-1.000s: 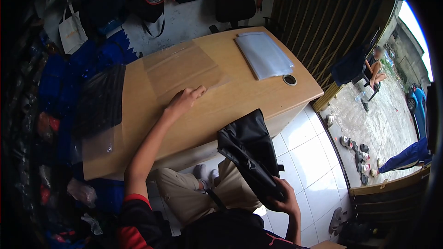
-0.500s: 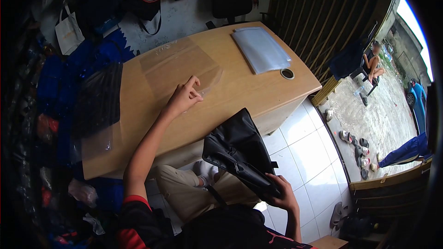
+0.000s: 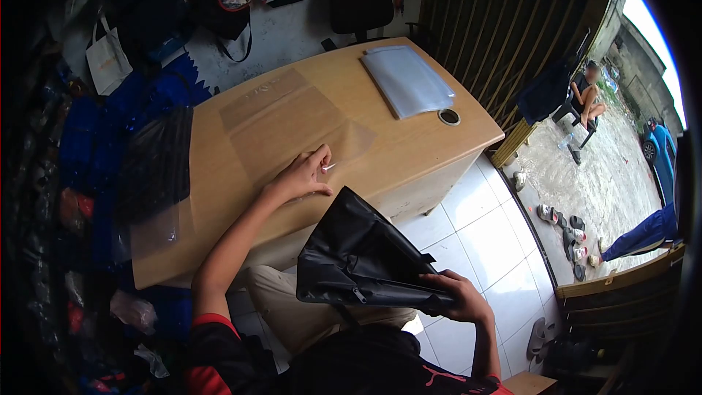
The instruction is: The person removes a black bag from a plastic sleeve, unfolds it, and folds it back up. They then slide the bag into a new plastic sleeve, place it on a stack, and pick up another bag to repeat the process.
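Observation:
In my right hand (image 3: 464,297) is a black zippered bag (image 3: 365,256), gripped at its right end and held over my lap in front of the desk's edge. My left hand (image 3: 303,175) is over the wooden desk (image 3: 256,208), its fingers bent round an edge of a clear plastic sheet (image 3: 281,121) that lies on the desktop. A small white glint shows at the fingertips. Farther back on the desk lies a stack of clear plastic sleeves (image 3: 408,82), beside a round hole (image 3: 449,117).
Dark plastic-wrapped goods (image 3: 157,157) lie on the desk's left end. A black chair (image 3: 360,1) stands behind the desk. Shoes (image 3: 574,234) lie by the doorway at the right. Outside sits a person (image 3: 587,95).
The black bag has tilted and shifted left and down. My left hand has moved slightly right and down, its fingers closing on the plastic sheet, whose near corner has shifted.

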Motion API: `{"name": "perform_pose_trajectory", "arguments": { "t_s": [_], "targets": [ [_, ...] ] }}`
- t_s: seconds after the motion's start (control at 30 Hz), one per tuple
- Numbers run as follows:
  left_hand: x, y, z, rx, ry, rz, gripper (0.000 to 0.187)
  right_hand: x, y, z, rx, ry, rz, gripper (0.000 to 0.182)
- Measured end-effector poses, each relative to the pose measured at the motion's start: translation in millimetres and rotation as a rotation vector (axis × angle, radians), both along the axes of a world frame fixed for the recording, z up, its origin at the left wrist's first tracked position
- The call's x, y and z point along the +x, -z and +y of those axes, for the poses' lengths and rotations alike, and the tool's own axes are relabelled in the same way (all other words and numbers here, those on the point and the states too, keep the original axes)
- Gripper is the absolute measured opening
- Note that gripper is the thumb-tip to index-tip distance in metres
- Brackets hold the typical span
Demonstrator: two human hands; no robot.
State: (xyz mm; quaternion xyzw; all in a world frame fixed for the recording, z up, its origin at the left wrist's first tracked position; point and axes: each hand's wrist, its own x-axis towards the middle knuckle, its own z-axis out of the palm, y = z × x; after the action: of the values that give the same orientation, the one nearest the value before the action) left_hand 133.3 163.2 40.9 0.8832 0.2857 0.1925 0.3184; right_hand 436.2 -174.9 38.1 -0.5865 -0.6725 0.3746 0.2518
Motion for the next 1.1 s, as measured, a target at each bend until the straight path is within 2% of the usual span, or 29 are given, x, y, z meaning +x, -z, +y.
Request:
{"name": "perform_pose_trajectory", "arguments": {
  "t_s": [0.07, 0.2, 0.27, 0.33, 0.43, 0.57, 0.67, 0.7, 0.73, 0.87, 0.93, 0.97, 1.03, 1.07, 1.1],
  "targets": [
    [-0.2, -3.0, -6.1, 0.031, 0.029, -0.017, 0.048, 9.9, -8.2, 14.4, -0.01, -0.077, 0.017, 0.074],
    [-0.2, -6.4, -23.2, 0.002, -0.019, 0.032, 0.047, 31.0, -12.1, 44.8, -0.023, -0.325, 0.003, 0.076],
    [-4.0, 2.0, -24.5, 0.124, 0.049, -0.04, 0.039, 41.0, -7.9, 57.6, 0.0, -0.376, 0.037, 0.073],
    [-5.6, -6.6, -36.7, 0.14, 0.066, -0.077, 0.034, 46.0, -9.9, 64.5, -0.01, -0.373, 0.028, 0.071],
    [-10.3, -7.4, -44.0, 0.032, 0.082, -0.061, 0.041, 52.3, -6.7, 68.4, -0.001, -0.361, 0.0, 0.066],
    [-20.9, -7.1, -45.6, -0.075, 0.045, 0.003, 0.041, 54.6, -2.3, 64.2, 0.004, -0.343, 0.005, 0.06],
    [-30.9, -11.2, -47.0, -0.097, 0.109, -0.017, 0.038, 51.2, -7.8, 61.5, -0.031, -0.347, 0.051, 0.054],
    [-34.3, -11.8, -47.7, -0.198, 0.1, -0.018, 0.032, 51.1, -10.6, 59.5, -0.035, -0.347, 0.052, 0.054],
    [-37.4, -11.5, -48.6, -0.298, 0.091, -0.019, 0.028, 51.0, -17.1, 57.4, -0.072, -0.324, 0.003, 0.054],
    [-43.9, 10.6, -42.9, -0.35, 0.076, -0.182, 0.021, 51.7, -18.9, 59.5, -0.145, -0.295, -0.122, 0.054],
    [-42.9, -3.2, -52.1, -0.334, -0.07, -0.13, 0.017, 50.4, -14.4, 61.0, -0.109, -0.298, -0.094, 0.053],
    [-42.7, -2.0, -52.7, -0.333, -0.072, -0.133, 0.017, 49.2, -13.6, 61.8, -0.072, -0.302, -0.065, 0.053],
    [-41.7, -1.1, -56.2, 0.269, 0.037, -0.007, 0.014, 46.2, -19.2, 60.8, -0.103, -0.293, -0.097, 0.053],
    [-40.8, 1.1, -61.2, 0.268, 0.034, -0.008, 0.014, 45.1, -20.9, 59.7, -0.137, -0.279, -0.127, 0.053],
    [-37.1, -2.2, -70.6, 0.367, -0.07, 0.049, 0.011, 44.9, -18.8, 59.1, -0.14, -0.283, -0.129, 0.053]
  ]
}}
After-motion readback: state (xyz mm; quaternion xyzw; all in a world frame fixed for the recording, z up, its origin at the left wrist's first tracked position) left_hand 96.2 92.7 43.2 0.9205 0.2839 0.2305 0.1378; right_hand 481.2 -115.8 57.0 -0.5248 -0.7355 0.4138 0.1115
